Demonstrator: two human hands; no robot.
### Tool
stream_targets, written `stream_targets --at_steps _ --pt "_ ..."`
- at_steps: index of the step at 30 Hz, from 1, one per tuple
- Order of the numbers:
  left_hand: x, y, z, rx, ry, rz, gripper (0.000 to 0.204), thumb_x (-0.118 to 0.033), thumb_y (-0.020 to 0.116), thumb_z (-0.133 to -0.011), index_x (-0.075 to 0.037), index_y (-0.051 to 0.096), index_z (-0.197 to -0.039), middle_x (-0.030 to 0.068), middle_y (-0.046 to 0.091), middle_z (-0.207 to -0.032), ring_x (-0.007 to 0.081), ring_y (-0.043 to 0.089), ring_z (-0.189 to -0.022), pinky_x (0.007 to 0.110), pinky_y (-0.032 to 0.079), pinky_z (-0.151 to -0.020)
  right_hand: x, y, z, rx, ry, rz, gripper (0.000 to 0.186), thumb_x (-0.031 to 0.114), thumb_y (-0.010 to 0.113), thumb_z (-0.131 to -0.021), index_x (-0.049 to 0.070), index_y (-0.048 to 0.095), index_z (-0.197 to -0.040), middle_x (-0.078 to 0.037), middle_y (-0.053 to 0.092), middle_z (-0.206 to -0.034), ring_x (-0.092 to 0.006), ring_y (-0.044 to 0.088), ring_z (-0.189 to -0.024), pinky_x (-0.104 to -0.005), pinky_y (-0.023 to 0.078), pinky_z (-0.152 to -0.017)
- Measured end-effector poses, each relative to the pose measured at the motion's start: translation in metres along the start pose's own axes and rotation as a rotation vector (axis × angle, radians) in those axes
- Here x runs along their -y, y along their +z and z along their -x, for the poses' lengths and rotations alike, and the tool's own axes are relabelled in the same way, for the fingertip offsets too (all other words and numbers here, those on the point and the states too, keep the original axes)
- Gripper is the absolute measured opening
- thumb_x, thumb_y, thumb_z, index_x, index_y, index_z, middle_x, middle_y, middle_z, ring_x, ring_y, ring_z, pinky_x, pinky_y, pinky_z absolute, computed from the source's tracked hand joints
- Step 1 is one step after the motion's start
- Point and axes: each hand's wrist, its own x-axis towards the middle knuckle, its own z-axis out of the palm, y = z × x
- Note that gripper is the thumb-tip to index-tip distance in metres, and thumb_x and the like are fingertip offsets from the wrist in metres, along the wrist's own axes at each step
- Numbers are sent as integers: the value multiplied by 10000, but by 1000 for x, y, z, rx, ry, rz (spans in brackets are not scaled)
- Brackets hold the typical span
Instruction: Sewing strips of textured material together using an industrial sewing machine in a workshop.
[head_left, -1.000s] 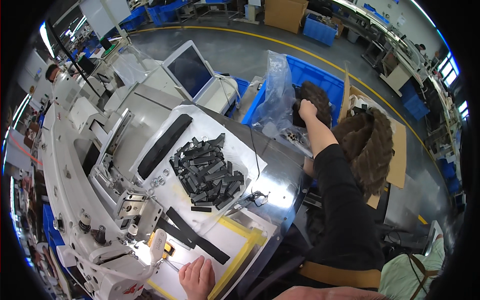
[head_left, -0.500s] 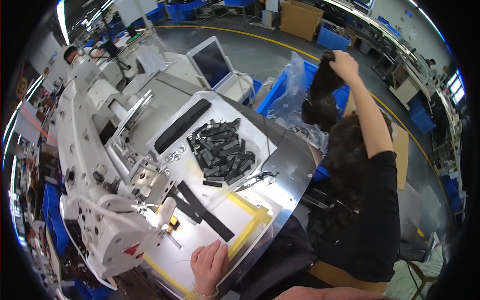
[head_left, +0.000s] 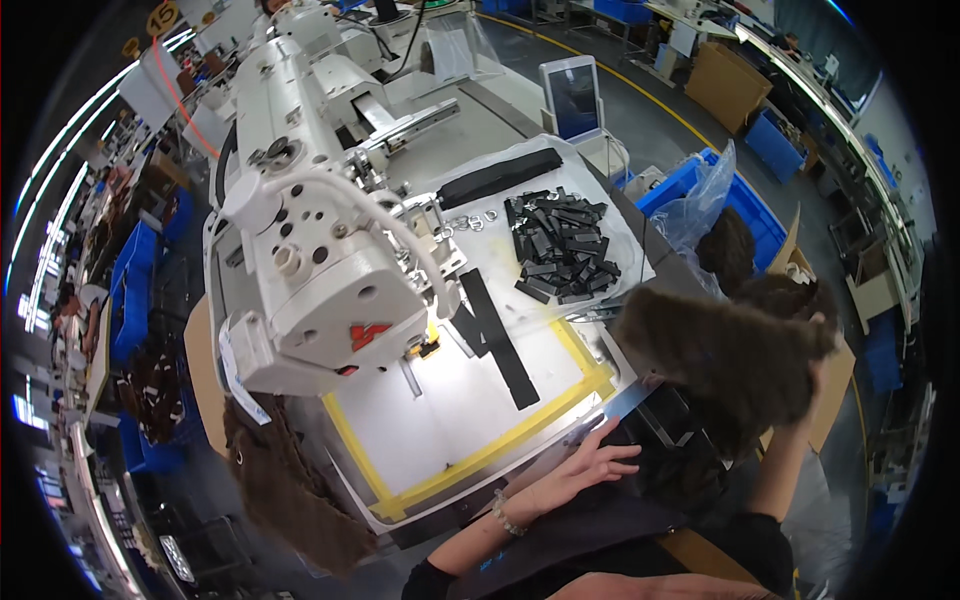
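My right hand (head_left: pixel 822 365) is closed on the edge of a dark brown furry piece of fabric (head_left: pixel 725 365), which hangs across to the left beside the table's right edge. At the front edge of the table, my left hand (head_left: pixel 585 468) reaches toward that fabric with fingers spread, holding nothing. Left of both hands stands a white industrial sewing machine (head_left: pixel 325 315). Beside its needle area, two black strips (head_left: pixel 505 350) lie crossed on a white work surface framed in yellow tape (head_left: pixel 470 485).
Behind the strips are a heap of short black tabs (head_left: pixel 565 245), several metal rings (head_left: pixel 468 222) and a long black bundle (head_left: pixel 500 175). A blue bin (head_left: pixel 760 205) with clear plastic and more brown fur stands at right. Fur fabric (head_left: pixel 285 485) hangs at the lower left.
My right hand has brought the furry fabric from above the blue bin down toward me. My left hand has left the white surface and moved right. The view has turned left.
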Motion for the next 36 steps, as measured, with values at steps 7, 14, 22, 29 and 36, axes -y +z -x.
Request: stream_targets --at_steps 7,14,22,29,36 --pt "12 12 -24 -167 72 244 881 -317 523 -992 -163 -165 -1520 219 88 -1559 284 298 -1398 398 260 -1137 -53 22 76 721 457 -678 554 518 691 -784 -14 658 -631 -220 610 -671 -265 495 -532 -391 400 -621" --pt "39 14 -45 -258 279 -1 914 -62 689 -853 -68 64 -1520 110 286 -1478 187 328 -1349 325 259 -1129 -95 -3 103 1111 874 -312 476 431 809 -653 -33 725 -722 -198 678 -1025 -307 632 -990 -366 462 -910" --pt "12 19 -39 -328 325 -460 565 -130 737 -828 -29 407 -1275 102 485 -1255 185 465 -1176 311 377 -1003 -74 61 107 871 800 -86 557 293 773 -646 82 658 -1149 -116 612 -1221 -300 588 -1079 -398 442 -923" --pt "21 14 -41 -271 273 -788 324 -136 691 -845 -2 514 -1080 132 506 -1082 269 507 -990 343 416 -868 -50 130 100 1003 122 497 479 278 704 -711 130 648 -1164 -98 589 -1253 -310 555 -1128 -447 418 -949" --pt "26 18 -37 -146 353 -683 299 -128 699 -823 12 580 -1059 148 553 -1044 273 528 -987 353 437 -850 -28 154 96 1043 -609 1060 410 263 635 -777 178 638 -1178 -81 565 -1285 -320 521 -1176 -496 395 -975"
